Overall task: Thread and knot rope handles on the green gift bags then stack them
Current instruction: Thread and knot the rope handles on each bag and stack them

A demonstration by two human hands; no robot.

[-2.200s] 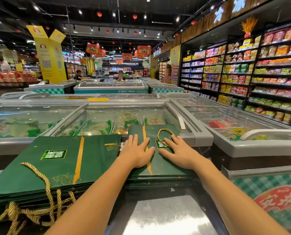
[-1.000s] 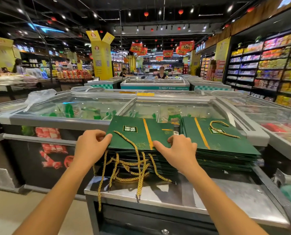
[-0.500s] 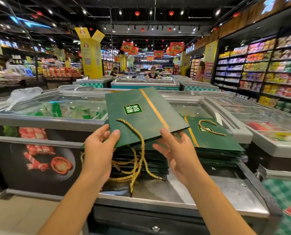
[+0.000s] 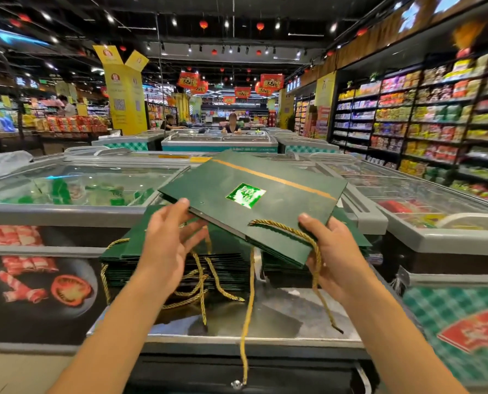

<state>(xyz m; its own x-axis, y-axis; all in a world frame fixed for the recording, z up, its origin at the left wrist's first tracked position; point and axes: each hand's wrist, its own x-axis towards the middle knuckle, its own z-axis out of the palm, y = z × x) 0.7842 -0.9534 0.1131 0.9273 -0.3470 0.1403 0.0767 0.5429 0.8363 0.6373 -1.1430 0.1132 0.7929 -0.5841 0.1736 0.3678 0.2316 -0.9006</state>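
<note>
Obs.: the flat green gift bag [image 4: 265, 203], paper with a gold stripe and a shiny foil label, is now up in the air in front of me, tilted, open edge toward me. Two seconds ago both palms lay flat on the right stack of green bags [image 4: 277, 270]. A second ago they moved to the left stack of green bags [image 4: 180, 268], and half a second ago its top bag came up. Since then the bag has turned and swung rightward over the right stack.

Left hand [image 4: 169, 240]: thumb on top of the bag's near left corner, fingers spread loosely beneath; a light pinch.

Right hand [image 4: 331, 257]: thumb on top of the near right corner, fingers curled under it, a firm hold. The twisted gold rope [image 4: 279, 226] arcs along the near edge and runs through this palm. Its ends hang free toward the steel cabinet top [image 4: 279, 317].

Reading: I judge one bag finished and stacked, and a new cycle begun. This bag's rope looks threaded but loose; I cannot see any knot. Next comes seating and knotting the ends. Risk: the dangling ends catching the ropes of the left stack.
</note>
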